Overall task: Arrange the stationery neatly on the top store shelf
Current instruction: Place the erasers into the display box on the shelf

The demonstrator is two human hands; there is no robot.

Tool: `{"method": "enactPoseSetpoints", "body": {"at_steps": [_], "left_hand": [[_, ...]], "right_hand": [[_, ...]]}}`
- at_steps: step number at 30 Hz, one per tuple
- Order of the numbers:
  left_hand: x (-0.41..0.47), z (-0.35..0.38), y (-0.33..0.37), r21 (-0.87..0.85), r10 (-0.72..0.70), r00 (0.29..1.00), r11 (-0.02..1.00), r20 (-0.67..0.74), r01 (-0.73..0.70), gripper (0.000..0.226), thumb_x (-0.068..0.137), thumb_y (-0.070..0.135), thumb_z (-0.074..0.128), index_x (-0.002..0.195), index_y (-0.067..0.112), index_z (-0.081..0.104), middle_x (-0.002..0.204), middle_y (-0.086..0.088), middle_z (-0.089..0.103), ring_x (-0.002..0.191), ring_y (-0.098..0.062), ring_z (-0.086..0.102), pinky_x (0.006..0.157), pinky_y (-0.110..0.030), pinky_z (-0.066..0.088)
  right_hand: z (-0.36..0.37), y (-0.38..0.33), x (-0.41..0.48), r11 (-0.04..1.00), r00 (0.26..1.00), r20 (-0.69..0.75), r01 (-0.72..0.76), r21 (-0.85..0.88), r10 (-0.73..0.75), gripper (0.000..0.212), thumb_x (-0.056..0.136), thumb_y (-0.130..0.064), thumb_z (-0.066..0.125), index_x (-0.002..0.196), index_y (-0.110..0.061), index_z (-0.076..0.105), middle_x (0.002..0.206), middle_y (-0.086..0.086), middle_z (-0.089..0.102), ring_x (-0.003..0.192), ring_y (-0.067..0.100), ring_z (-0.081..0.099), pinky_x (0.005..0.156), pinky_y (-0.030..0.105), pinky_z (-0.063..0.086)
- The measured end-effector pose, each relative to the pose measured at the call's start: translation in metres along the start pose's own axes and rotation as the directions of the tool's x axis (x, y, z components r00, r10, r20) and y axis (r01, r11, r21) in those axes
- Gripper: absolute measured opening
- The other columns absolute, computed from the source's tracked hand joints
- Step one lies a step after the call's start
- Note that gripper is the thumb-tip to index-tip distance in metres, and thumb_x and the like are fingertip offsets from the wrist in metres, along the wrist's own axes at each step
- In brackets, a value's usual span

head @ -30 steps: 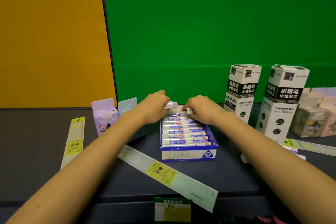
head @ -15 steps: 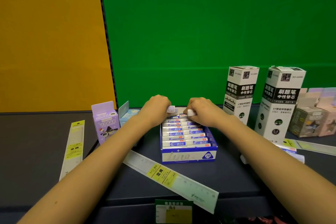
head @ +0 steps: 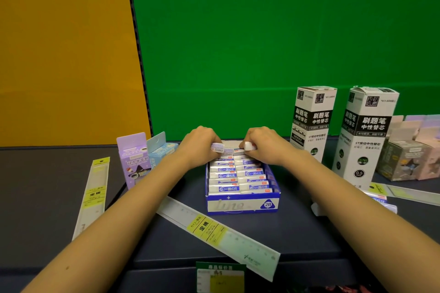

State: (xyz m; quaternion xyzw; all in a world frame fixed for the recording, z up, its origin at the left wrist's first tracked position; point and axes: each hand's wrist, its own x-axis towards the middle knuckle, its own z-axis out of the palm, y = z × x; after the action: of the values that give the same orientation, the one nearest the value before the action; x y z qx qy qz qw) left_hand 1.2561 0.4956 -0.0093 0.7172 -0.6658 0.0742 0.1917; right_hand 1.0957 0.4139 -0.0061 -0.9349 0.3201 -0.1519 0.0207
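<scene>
A blue and white display box (head: pixel 241 204) marked 2B sits in the middle of the dark shelf, filled with two rows of wrapped erasers (head: pixel 223 175). Both hands are at its far end. My left hand (head: pixel 198 144) pinches one wrapped eraser (head: pixel 217 147) just above the back left of the rows. Over the back right, my right hand (head: pixel 264 144) pinches another eraser (head: pixel 248 146) by its white end.
A packaged ruler (head: pixel 217 229) lies diagonally in front of the box, another (head: pixel 94 194) at the left, a third (head: pixel 404 194) at the right. Purple (head: pixel 133 157) and blue (head: pixel 160 148) small boxes stand left; two tall refill boxes (head: pixel 314 121) (head: pixel 366 133) and pastel boxes (head: pixel 409 157) right.
Both hands stay at the back of the box with their erasers; the left hand's eraser has come down closer to the rows. The camera view shifted slightly.
</scene>
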Motion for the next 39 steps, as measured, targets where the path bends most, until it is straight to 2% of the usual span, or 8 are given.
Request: {"method": "enactPoseSetpoints", "body": {"at_steps": [8, 14, 23, 26, 31, 34, 36, 39], "left_hand": [[0.001, 0.002, 0.002, 0.100, 0.015, 1.000, 0.995, -0.011, -0.014, 0.016, 0.081, 0.017, 0.061, 0.092, 0.016, 0.073, 0.092, -0.010, 0.073, 0.088, -0.031, 0.063, 0.069, -0.034, 0.047], [0.001, 0.000, -0.006, -0.015, 0.016, 0.999, 1.000, 0.039, -0.015, 0.016, 0.082, 0.020, 0.063, 0.077, 0.007, 0.070, 0.080, -0.015, 0.071, 0.070, -0.030, 0.058, 0.062, -0.032, 0.044], [0.004, 0.002, -0.007, 0.012, 0.035, 0.998, 0.999, 0.056, -0.036, 0.018, 0.083, 0.024, 0.061, 0.083, 0.009, 0.071, 0.086, -0.015, 0.071, 0.082, -0.033, 0.063, 0.068, -0.037, 0.049], [0.001, 0.001, -0.006, 0.014, 0.034, 0.999, 0.999, -0.010, -0.034, 0.022, 0.082, 0.031, 0.063, 0.083, 0.010, 0.069, 0.089, -0.011, 0.070, 0.084, -0.031, 0.062, 0.070, -0.038, 0.050], [-0.003, -0.009, 0.002, -0.044, 0.031, 0.992, 0.998, -0.122, -0.037, 0.045, 0.082, 0.044, 0.061, 0.051, 0.020, 0.039, 0.051, 0.002, 0.044, 0.052, -0.022, 0.039, 0.049, -0.031, 0.025], [-0.005, -0.011, 0.002, -0.159, 0.037, 0.999, 0.987, -0.010, -0.038, 0.035, 0.084, 0.044, 0.059, 0.070, 0.015, 0.044, 0.060, 0.005, 0.045, 0.057, -0.018, 0.040, 0.051, -0.031, 0.028], [-0.006, -0.012, 0.002, -0.280, 0.011, 0.994, 0.960, 0.110, 0.020, 0.027, 0.089, 0.037, 0.051, 0.082, 0.014, 0.040, 0.069, 0.003, 0.046, 0.063, -0.017, 0.040, 0.057, -0.031, 0.031], [-0.010, -0.013, 0.003, -0.319, 0.029, 0.981, 0.947, 0.191, 0.035, 0.021, 0.096, 0.030, 0.038, 0.089, 0.011, 0.035, 0.074, 0.001, 0.044, 0.066, -0.017, 0.037, 0.060, -0.029, 0.031]], "right_hand": [[0.000, 0.004, -0.001, 1.000, 1.000, -0.016, 0.016, -0.004, -0.016, 0.022, 0.085, -0.013, 0.055, 0.101, -0.011, 0.070, 0.108, 0.011, 0.065, 0.100, 0.029, 0.059, 0.086, 0.043, 0.049], [-0.001, 0.006, -0.001, 0.997, 0.998, 0.002, 0.062, -0.046, -0.062, 0.023, 0.082, -0.011, 0.053, 0.094, -0.014, 0.072, 0.106, 0.008, 0.067, 0.098, 0.028, 0.061, 0.086, 0.042, 0.050], [-0.002, 0.008, 0.000, 0.988, 0.991, 0.061, 0.125, -0.094, -0.119, 0.023, 0.087, -0.022, 0.055, 0.104, -0.012, 0.067, 0.114, 0.006, 0.060, 0.104, 0.024, 0.057, 0.089, 0.039, 0.046], [-0.006, 0.007, -0.002, 0.990, 0.991, -0.012, 0.129, -0.064, -0.130, 0.026, 0.088, -0.030, 0.056, 0.106, -0.015, 0.067, 0.113, 0.004, 0.062, 0.103, 0.024, 0.058, 0.087, 0.039, 0.047], [-0.012, 0.002, -0.003, 0.994, 0.990, -0.094, 0.102, -0.036, -0.105, 0.032, 0.088, -0.046, 0.051, 0.085, -0.014, 0.054, 0.079, 0.004, 0.058, 0.076, 0.026, 0.056, 0.064, 0.034, 0.042], [-0.012, 0.001, -0.002, 0.996, 0.999, 0.026, 0.040, 0.075, -0.042, 0.032, 0.090, -0.049, 0.043, 0.092, -0.018, 0.040, 0.075, -0.002, 0.050, 0.072, 0.022, 0.050, 0.067, 0.037, 0.042], [-0.010, 0.002, 0.000, 0.985, 0.994, 0.106, 0.010, 0.170, -0.029, 0.019, 0.095, -0.037, 0.036, 0.094, -0.018, 0.036, 0.075, -0.006, 0.047, 0.077, 0.023, 0.049, 0.069, 0.035, 0.038], [-0.010, 0.004, -0.001, 0.985, 0.990, 0.120, 0.050, 0.165, -0.070, 0.009, 0.096, -0.024, 0.036, 0.095, -0.016, 0.038, 0.085, 0.000, 0.050, 0.084, 0.023, 0.048, 0.073, 0.033, 0.036]]}}
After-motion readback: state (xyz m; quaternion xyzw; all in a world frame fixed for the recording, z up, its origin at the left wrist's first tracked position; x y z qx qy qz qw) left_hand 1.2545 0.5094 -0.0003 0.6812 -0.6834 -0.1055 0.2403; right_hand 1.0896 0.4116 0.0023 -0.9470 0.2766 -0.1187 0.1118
